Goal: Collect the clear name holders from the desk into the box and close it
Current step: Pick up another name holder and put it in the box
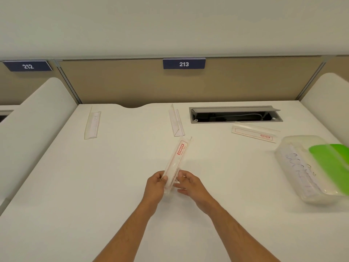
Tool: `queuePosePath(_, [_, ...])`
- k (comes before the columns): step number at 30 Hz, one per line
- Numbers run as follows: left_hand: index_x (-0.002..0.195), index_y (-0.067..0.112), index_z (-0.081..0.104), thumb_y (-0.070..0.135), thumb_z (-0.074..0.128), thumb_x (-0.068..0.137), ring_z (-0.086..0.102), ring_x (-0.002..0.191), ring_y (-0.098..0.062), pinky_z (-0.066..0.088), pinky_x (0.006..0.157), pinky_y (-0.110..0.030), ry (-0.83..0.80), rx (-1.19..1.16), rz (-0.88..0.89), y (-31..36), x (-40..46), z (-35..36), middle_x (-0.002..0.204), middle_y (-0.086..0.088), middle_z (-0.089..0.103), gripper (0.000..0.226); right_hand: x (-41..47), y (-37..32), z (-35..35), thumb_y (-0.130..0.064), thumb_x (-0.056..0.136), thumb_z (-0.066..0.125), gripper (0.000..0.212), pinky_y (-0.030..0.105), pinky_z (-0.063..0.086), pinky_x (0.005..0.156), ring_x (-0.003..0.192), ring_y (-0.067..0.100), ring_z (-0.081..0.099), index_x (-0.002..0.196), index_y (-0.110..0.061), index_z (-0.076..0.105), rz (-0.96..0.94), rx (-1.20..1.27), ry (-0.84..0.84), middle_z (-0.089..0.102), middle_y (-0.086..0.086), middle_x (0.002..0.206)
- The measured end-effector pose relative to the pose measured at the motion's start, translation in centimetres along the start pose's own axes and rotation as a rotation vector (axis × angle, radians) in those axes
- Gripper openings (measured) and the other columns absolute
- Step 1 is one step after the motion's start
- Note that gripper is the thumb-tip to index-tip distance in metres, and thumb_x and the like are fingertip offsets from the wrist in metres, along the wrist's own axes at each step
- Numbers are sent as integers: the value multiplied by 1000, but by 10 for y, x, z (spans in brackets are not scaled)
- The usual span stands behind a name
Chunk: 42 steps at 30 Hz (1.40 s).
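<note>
White desk (pixel 94 186) w/ translucent plastic box (pixel 294 163), green lid (pixel 334 163) ajar, well right of both hands; handwriting on it unreadable. Step: collecting. Left hand (pixel 154 188) & right hand (pixel 190 186) both pinch near end of clear name holder w/ red "GEMSON Name Plate" label (pixel 175 163), lifted. Next, I judge: carry it right to box. Three more holders lie beyond hands: far-left (pixel 92 124), center (pixel 176 121), right one (pixel 254 133), red label too. Blue tags "212" (pixel 28 66), "213" (pixel 184 64).

Two bare forearms (no sleeves), left hand (pixel 155 184) and right hand (pixel 190 183) ungloved.
</note>
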<state>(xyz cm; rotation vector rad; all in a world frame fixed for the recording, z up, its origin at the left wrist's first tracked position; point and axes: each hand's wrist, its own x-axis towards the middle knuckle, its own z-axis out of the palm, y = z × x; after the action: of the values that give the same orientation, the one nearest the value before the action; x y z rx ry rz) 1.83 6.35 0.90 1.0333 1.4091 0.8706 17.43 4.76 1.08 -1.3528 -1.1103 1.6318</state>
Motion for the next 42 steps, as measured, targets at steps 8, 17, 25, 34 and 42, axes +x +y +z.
queuePosePath(8, [118,27,68,43,30,105,70,101,-17,52,91,-32,-147,15,-22,5,-16,34,106,3,75,43,-14,4,-16,-38,86,72,57,47,54,95,105,27,69,135,-28,44,-50,155,28,70,11,115])
queuePosePath(17, [121,44,64,71,13,90,61,108,1,44,92,-25,-246,94,21,14,-23,50,115,18,70,65,-24,-1,-34,-36,83,76,67,49,58,81,104,28,68,137,-35,38,-67,196,10,70,7,116])
queuePosePath(25, [127,27,56,67,42,87,66,96,-19,55,78,-33,-38,-26,21,18,-10,45,109,-3,64,59,-30,1,-61,-32,80,78,59,27,56,72,97,15,67,131,-45,51,-113,-18,104,65,-1,118])
queuePosePath(34, [128,25,54,28,68,91,73,89,-19,57,72,-29,-67,-127,84,25,-11,63,106,-7,69,40,-33,6,-61,-37,74,83,67,29,59,69,94,17,67,133,-35,50,-93,-87,201,62,-5,116])
queuePosePath(42, [130,25,57,16,57,97,66,70,-21,56,67,-29,-174,-236,69,29,-15,65,81,-6,69,34,-39,4,-66,-54,72,79,68,37,59,81,94,11,71,131,-35,51,-54,-113,95,67,-7,115])
